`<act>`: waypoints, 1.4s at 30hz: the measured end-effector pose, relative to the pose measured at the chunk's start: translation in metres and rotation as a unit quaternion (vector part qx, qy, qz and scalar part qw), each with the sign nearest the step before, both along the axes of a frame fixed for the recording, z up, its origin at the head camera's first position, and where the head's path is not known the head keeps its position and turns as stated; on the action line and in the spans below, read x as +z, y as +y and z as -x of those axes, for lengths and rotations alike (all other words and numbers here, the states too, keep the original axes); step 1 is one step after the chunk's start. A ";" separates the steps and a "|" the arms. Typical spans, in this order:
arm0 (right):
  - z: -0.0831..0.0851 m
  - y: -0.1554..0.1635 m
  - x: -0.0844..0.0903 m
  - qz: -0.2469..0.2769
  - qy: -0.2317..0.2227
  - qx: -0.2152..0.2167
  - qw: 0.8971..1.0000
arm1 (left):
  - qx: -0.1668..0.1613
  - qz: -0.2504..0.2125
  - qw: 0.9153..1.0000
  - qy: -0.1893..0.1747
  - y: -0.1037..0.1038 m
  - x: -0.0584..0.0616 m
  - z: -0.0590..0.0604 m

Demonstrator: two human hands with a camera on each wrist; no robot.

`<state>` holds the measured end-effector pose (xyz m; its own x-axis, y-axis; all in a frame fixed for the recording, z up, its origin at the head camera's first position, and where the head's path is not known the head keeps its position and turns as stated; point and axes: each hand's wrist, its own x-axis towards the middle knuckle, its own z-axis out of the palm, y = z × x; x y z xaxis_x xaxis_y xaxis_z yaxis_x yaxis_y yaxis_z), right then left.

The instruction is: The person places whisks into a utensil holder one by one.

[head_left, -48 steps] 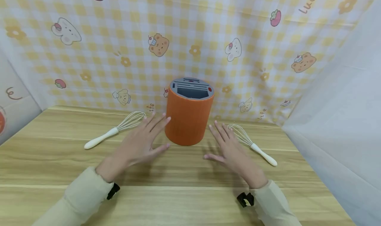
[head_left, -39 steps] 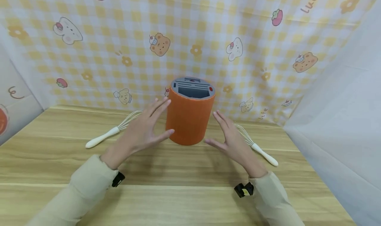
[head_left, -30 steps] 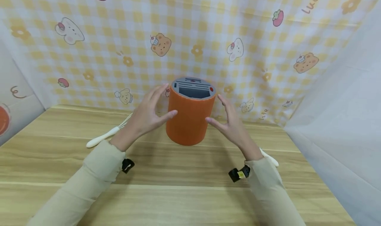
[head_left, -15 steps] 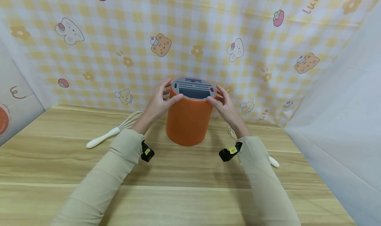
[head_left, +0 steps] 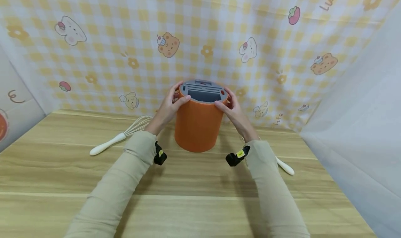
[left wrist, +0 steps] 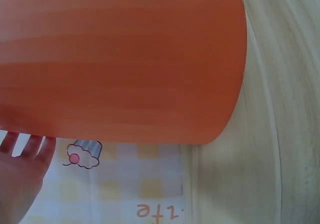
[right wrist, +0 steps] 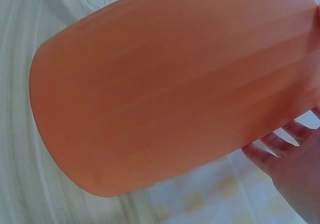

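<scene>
An orange oval knife block (head_left: 198,128) with a grey slotted top stands upright on the wooden table, close to the back cloth. My left hand (head_left: 168,107) grips its upper left side, thumb on the front just under the rim and fingers wrapped along the side. On the opposite side my right hand (head_left: 237,114) holds it the same way, thumb at the front rim. Both wrist views are filled by the orange wall of the block, with fingertips of the left hand (left wrist: 25,176) and right hand (right wrist: 292,161) against its edge.
A white-handled whisk (head_left: 108,144) lies on the table (head_left: 175,210) at the left. Another whisk (head_left: 285,166) lies at the right, partly covered by my forearm. Behind hangs a yellow checked cloth (head_left: 203,29), and a white sheet (head_left: 354,102) borders the right side.
Both hands have risen from low in front of the knife block up to its top sides and taken hold there. The block stays at the same spot.
</scene>
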<state>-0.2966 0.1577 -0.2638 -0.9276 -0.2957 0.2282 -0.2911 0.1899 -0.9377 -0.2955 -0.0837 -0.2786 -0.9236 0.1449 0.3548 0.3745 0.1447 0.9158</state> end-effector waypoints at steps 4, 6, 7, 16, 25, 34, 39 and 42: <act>0.002 -0.002 -0.003 0.015 0.005 0.002 1.000 | -0.014 -0.001 1.000 0.004 -0.002 -0.002 0.005; 0.002 -0.003 -0.004 0.020 0.005 0.001 1.000 | -0.016 0.000 1.000 0.006 -0.002 -0.002 0.007; 0.003 -0.003 -0.004 0.024 0.005 0.002 1.000 | -0.016 -0.001 1.000 0.007 -0.002 -0.003 0.007; 0.005 -0.002 -0.007 0.023 0.012 0.004 1.000 | -0.018 -0.001 1.000 0.005 -0.001 -0.002 0.008; 0.004 -0.003 -0.006 0.013 0.014 -0.001 1.000 | -0.026 -0.003 1.000 0.013 -0.002 -0.004 0.007; -0.002 -0.006 -0.006 -0.004 0.014 -0.009 1.000 | -0.031 0.000 0.999 0.023 -0.003 -0.004 0.004; -0.005 -0.007 -0.006 -0.013 0.017 -0.012 1.000 | -0.039 0.004 0.999 0.025 -0.004 -0.004 0.001; -0.008 -0.007 -0.006 -0.017 0.016 -0.019 1.000 | -0.042 0.005 0.999 0.025 -0.004 -0.004 -0.001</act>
<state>-0.2887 0.1502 -0.2700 -0.9308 -0.2684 0.2480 -0.3125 0.2330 -0.9209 -0.2946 -0.0876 -0.2823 -0.8894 0.2247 0.3981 0.4307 0.1202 0.8944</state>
